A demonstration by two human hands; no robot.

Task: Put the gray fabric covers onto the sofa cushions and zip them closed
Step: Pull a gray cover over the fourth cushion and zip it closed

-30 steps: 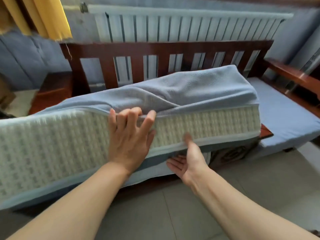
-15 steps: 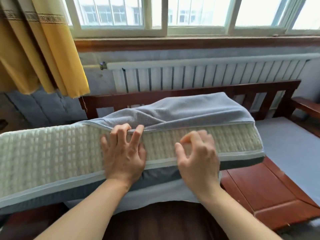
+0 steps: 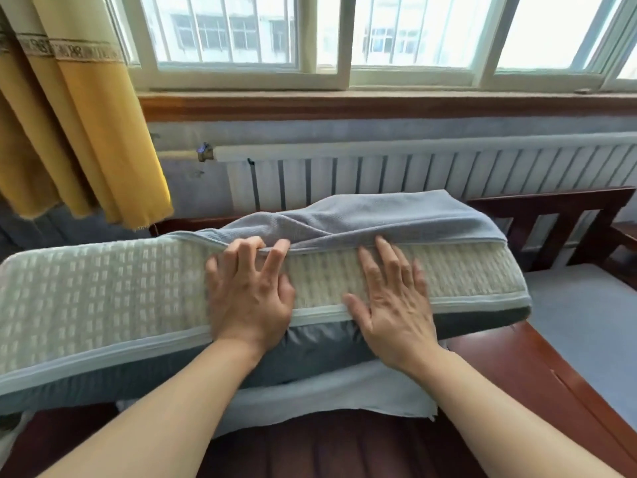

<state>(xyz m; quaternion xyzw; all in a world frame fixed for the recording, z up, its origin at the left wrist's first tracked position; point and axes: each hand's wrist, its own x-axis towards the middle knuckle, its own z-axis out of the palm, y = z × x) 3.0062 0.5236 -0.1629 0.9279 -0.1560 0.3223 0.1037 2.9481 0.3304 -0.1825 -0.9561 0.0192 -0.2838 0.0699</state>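
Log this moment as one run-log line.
stage: covering cushion | left hand: pinches gray cover edge | right hand: flat on cushion | cover: bunched on top, cushion side bare | zip: not seen

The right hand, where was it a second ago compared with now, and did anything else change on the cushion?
The right hand came up from under the cushion's lower edge and now lies flat on its woven side, fingers spread. The left hand stayed in place, fingertips curled at the gray cover's edge. The cover is still bunched along the top, the cushion still on the wooden sofa frame. The camera tilted upward.
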